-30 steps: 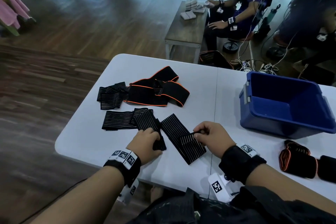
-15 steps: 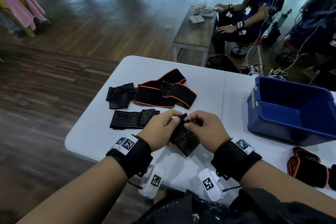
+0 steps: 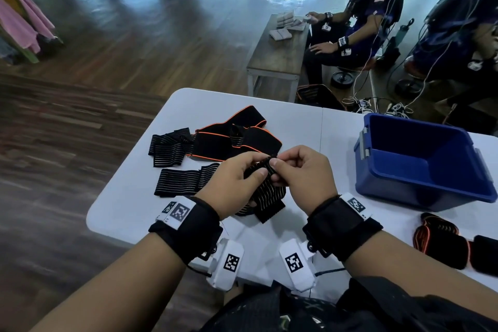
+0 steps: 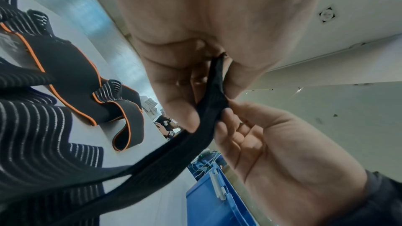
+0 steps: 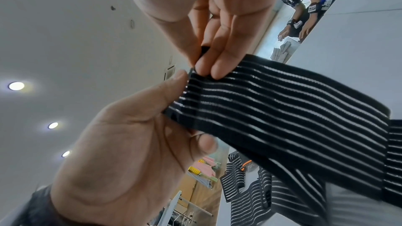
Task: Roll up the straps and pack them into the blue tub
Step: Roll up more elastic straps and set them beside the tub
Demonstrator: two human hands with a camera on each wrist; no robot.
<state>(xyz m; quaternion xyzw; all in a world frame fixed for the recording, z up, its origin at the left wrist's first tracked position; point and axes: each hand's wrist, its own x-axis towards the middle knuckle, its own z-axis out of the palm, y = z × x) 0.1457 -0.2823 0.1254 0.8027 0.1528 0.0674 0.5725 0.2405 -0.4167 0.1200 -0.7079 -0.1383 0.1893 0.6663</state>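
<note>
Both hands hold one black strap with thin white stripes (image 3: 269,197) above the white table (image 3: 296,127). My left hand (image 3: 262,167) and right hand (image 3: 276,170) pinch its top end between thumb and fingers. The rest of the strap hangs down to the table. The left wrist view shows the strap (image 4: 208,118) edge-on, pinched by both the left hand (image 4: 208,78) and the right hand (image 4: 226,109). Its stripes (image 5: 282,109) fill the right wrist view. The blue tub (image 3: 377,170) stands to the right and looks empty.
Two flat striped straps (image 3: 167,145) (image 3: 183,182) and an orange-edged strap (image 3: 237,137) lie at the table's left. Two rolled straps (image 3: 439,242) (image 3: 485,253) sit near the front right edge. Beyond the table, seated people, cables and a wooden bench (image 3: 277,54).
The strap lay flat on the table under both hands a second ago. Both hands have since lifted its end, come together and now pinch it in the air.
</note>
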